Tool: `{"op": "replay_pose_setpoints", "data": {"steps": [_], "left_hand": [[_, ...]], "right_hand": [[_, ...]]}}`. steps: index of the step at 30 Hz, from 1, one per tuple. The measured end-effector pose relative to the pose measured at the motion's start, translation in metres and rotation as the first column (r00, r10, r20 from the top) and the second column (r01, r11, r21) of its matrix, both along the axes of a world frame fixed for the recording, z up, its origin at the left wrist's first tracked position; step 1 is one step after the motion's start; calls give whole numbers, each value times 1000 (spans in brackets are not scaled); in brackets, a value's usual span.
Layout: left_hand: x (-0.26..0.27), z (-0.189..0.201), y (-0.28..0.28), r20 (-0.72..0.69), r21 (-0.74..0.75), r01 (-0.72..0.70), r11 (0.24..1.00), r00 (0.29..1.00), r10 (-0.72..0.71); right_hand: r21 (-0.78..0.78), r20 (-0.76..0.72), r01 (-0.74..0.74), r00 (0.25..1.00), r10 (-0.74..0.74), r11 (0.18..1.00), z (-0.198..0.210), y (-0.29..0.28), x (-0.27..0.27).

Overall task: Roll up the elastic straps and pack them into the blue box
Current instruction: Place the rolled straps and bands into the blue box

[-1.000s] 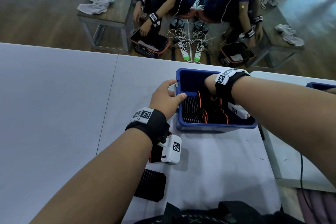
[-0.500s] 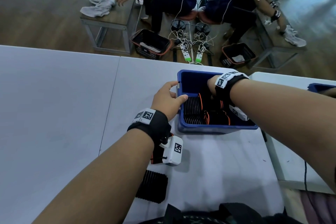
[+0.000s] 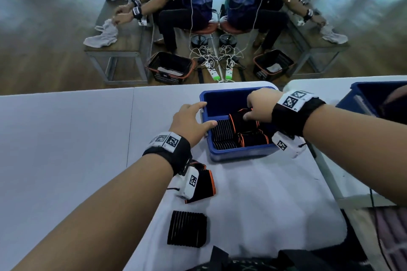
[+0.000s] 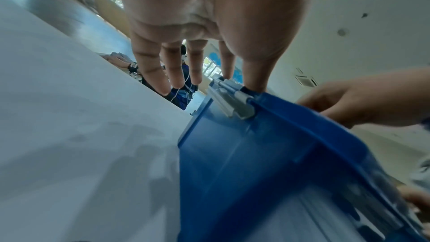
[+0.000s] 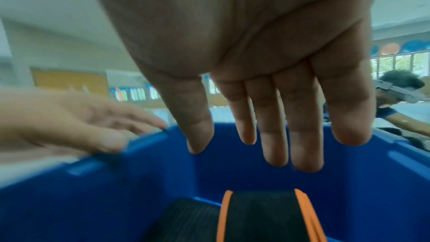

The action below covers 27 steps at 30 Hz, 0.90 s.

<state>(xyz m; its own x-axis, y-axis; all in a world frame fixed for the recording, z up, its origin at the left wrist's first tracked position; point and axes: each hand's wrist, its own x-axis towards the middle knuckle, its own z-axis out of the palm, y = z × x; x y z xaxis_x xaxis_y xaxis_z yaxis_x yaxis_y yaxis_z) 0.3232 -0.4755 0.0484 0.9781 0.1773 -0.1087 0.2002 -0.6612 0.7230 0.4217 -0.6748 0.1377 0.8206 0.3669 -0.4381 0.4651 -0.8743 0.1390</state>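
Note:
The blue box [image 3: 240, 153] stands on the white table [image 3: 66, 149] and holds several rolled straps, black ribbed ones [image 3: 222, 134] and orange-edged ones [image 3: 253, 138]. My left hand [image 3: 202, 114] rests on the box's left rim [image 4: 291, 115] with straight fingers, the thumb lying over the edge. My right hand [image 3: 253, 108] hovers just over an orange-edged roll [image 5: 260, 214] inside the box, its fingers [image 5: 274, 135] straight and holding nothing. An unrolled orange-edged strap [image 3: 204, 185] lies under my left wrist. A flat black ribbed strap [image 3: 187, 229] lies nearer to me.
A second blue box [image 3: 378, 99] stands on the neighbouring table at the right, across a narrow gap. Beyond the table's far edge two people sit at low benches, with baskets [image 3: 169, 68] and power strips [image 3: 214, 70] on the floor.
My right hand has lifted from deep in the box to just above the rolls. The left hand has stayed on the rim.

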Motion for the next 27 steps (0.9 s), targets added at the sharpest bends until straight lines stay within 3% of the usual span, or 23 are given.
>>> {"op": "replay_pose_setpoints", "data": {"steps": [4, 7, 11, 14, 19, 27], "left_hand": [[1, 8, -2, 44, 258, 61, 964, 996, -74], [4, 11, -1, 37, 355, 157, 922, 983, -181], [1, 12, 1, 14, 385, 205, 900, 974, -228], [1, 10, 3, 6, 294, 211, 932, 975, -223], [1, 15, -1, 32, 110, 219, 969, 974, -224], [-2, 11, -6, 45, 52, 164, 985, 985, -166]], "right_hand": [[399, -24, -42, 998, 56, 916, 21, -10, -65], [525, -107, -88, 980, 168, 846, 13, -8, -119], [534, -214, -109, 942, 259, 838, -29, 1, -161], [529, -219, -105, 942, 255, 842, -61, 14, -173], [576, -178, -111, 950, 257, 810, -97, 39, -175], [465, -286, -78, 929, 233, 882, -122, 54, -157]]}}
